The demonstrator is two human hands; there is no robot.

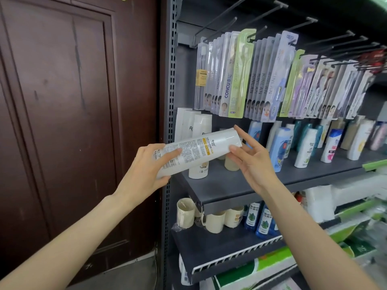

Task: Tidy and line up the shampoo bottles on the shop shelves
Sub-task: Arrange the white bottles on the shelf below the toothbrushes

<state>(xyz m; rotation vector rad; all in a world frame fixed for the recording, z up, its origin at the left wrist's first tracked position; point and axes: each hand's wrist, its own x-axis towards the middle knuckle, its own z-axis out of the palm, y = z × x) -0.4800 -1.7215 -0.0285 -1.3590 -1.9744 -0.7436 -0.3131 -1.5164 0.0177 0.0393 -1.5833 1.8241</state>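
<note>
A long white shampoo bottle (201, 147) lies nearly sideways in the air before the left end of the grey shelf (230, 185). My left hand (146, 170) grips its lower end, fingers curled round it. My right hand (251, 155) holds its upper end between thumb and fingers, index finger stretched up behind it. Behind it, three matching white bottles (201, 126) stand upright at the shelf's left end. Further right stand blue and white bottles (279, 147) and several others (333, 147).
Packs of toothbrushes (236, 76) hang from hooks above the shelf. Below it, beige cups (185, 212) and blue bottles (254, 216) stand on a lower shelf. A dark brown door (73, 122) fills the left side. The perforated shelf upright (171, 80) stands beside it.
</note>
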